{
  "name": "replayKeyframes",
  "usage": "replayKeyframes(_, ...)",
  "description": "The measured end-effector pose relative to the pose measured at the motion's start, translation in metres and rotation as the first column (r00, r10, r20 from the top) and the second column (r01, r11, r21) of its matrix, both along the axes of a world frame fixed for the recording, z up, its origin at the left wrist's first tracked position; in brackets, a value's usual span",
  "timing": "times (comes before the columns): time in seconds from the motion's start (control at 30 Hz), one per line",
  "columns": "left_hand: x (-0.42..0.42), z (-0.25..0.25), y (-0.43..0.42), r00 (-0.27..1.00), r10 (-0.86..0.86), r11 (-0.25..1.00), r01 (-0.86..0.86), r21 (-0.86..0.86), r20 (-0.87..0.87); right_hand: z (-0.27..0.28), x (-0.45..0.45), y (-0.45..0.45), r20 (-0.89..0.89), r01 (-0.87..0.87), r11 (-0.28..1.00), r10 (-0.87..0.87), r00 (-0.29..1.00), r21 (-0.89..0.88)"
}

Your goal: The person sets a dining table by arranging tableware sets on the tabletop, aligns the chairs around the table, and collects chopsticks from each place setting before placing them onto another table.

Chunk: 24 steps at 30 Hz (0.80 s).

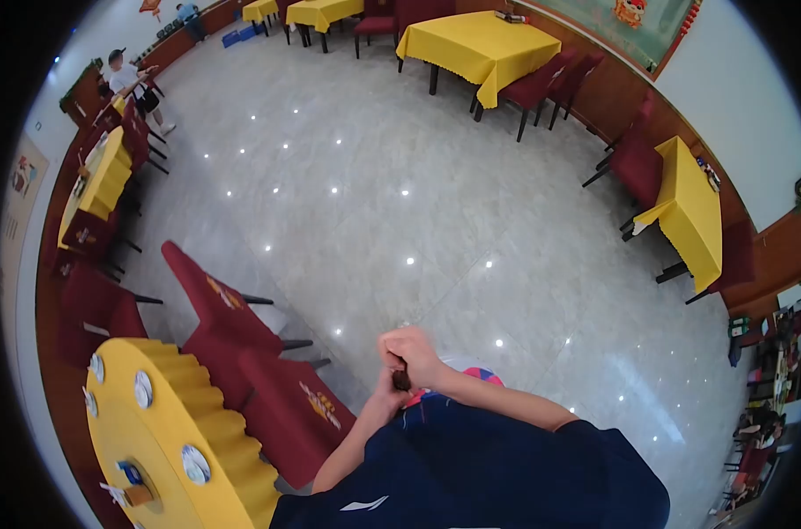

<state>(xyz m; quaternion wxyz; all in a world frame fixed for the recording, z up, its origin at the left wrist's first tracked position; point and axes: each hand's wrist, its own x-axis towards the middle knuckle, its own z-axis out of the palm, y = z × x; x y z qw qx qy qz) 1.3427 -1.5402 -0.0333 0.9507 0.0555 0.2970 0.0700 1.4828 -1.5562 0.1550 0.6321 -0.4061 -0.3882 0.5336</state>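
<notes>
Close in front of the dark blue shirt (497, 467), my two hands are together, one above the other. My right hand (415, 354) is closed, its fingers curled over the end of a small dark brown object (401, 380). Just below and to the left, my left hand (386, 394) is closed against the same object, which looks like the end of a handle; the rest is hidden. Beside my right forearm, part of a pink and blue item (483, 376) shows with a whitish edge.
Dark red chairs (290, 410) stand at the near left beside a round yellow-covered table (167, 432) with plates. More yellow tables (480, 44) and chairs line the walls. A person (129, 79) stands at the far left; others are farther off. Grey tiled floor (356, 220) lies ahead.
</notes>
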Motion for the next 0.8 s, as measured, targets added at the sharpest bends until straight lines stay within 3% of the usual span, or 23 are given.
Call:
replayKeyframes(0.03,0.011,-0.004,0.021,0.999,0.022,0.947,-0.005,0.322,-0.05,0.007,0.012,0.025,-0.005,0.007,1.0,-0.007,1.0,-0.009)
replayKeyframes(0.07,0.031,0.008,0.044,0.995,0.06,0.792,0.002,0.61,-0.081,0.015,0.026,0.052,0.028,-0.018,1.0,0.018,0.999,-0.007)
replayKeyframes(0.1,0.046,0.021,0.068,0.996,0.082,0.941,-0.071,0.33,-0.02,0.021,0.043,0.081,0.064,-0.045,0.999,0.045,0.997,0.002)
replayKeyframes(0.17,0.09,0.084,0.114,0.942,0.229,0.97,-0.242,-0.025,-0.247,0.026,0.07,0.139,-0.01,-0.117,0.993,0.117,0.993,0.01)
replayKeyframes(0.3,0.11,0.044,0.207,0.921,0.282,0.944,-0.316,-0.093,-0.269,0.016,0.106,0.246,-0.076,-0.214,0.976,0.211,0.975,-0.037)
replayKeyframes(0.37,0.174,0.03,0.285,0.909,0.316,0.919,-0.365,-0.152,-0.272,0.002,0.127,0.306,-0.029,-0.239,0.97,0.238,0.971,-0.047)
replayKeyframes(0.5,0.218,-0.023,0.403,0.88,0.387,0.858,-0.453,-0.242,-0.276,-0.012,0.186,0.448,-0.007,-0.29,0.95,0.291,0.957,-0.116)
replayKeyframes(0.57,0.31,-0.025,0.483,0.871,0.402,0.829,-0.477,-0.291,-0.283,-0.027,0.228,0.523,0.078,-0.234,0.97,0.238,0.968,-0.061)
replayKeyframes(0.63,0.321,-0.034,0.523,0.865,0.397,0.805,-0.489,-0.336,-0.307,-0.035,0.282,0.595,0.386,0.008,0.96,-0.12,0.915,0.279)
replayKeyframes(0.7,0.374,-0.01,0.584,0.868,0.381,0.772,-0.489,-0.406,-0.319,0.01,0.36,0.64,0.146,0.009,0.999,-0.003,0.989,-0.038)
replayKeyframes(0.73,0.406,0.01,0.612,0.881,0.319,0.803,-0.448,-0.394,-0.35,0.015,0.399,0.66,0.169,0.036,0.998,-0.029,0.985,-0.041)
replayKeyframes(0.8,0.47,0.047,0.654,0.927,0.118,0.899,-0.252,-0.357,-0.357,0.035,0.475,0.68,-0.039,0.074,0.986,-0.08,0.996,-0.148)
